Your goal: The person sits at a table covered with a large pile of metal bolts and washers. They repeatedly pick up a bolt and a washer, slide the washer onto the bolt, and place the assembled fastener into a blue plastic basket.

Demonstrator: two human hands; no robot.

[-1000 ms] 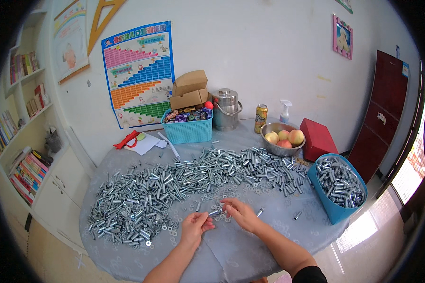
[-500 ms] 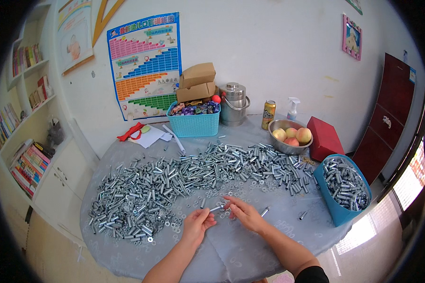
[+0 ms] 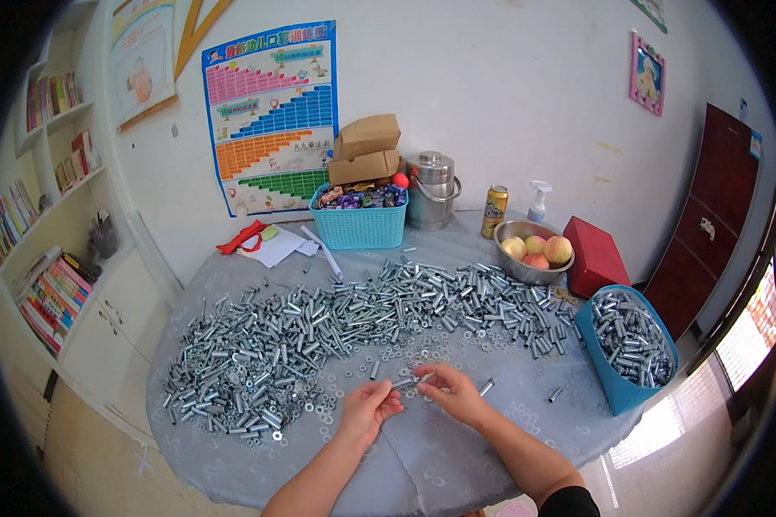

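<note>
Between thumb and fingers, my left hand (image 3: pixel 366 412) grips a silver metal anchor bolt (image 3: pixel 402 383), held nearly level just above the table. At the bolt's right end, the fingertips of my right hand (image 3: pixel 453 395) are pinched together; a small ring-like part seems to be there, too small to name surely. Beyond both hands spreads a heap of loose metal sleeves (image 3: pixel 259 345), with flat washers (image 3: pixel 397 351) scattered along its near edge. One bolt (image 3: pixel 488 386) lies right of my right hand, and a short metal piece (image 3: pixel 555 394) farther right.
A blue bin (image 3: pixel 622 396) full of metal bolts stands at the table's right edge. Along the back are a turquoise basket (image 3: pixel 360 231) of wrapped items, a steel canister (image 3: pixel 431 198), a can (image 3: pixel 494 212), a bowl (image 3: pixel 530 270) of fruit and a red box (image 3: pixel 597 258).
My right fingers, stretched out beside the bolt's end before, have curled into a pinch there. My left hand keeps its grip on the bolt. The whole view has shifted slightly.
</note>
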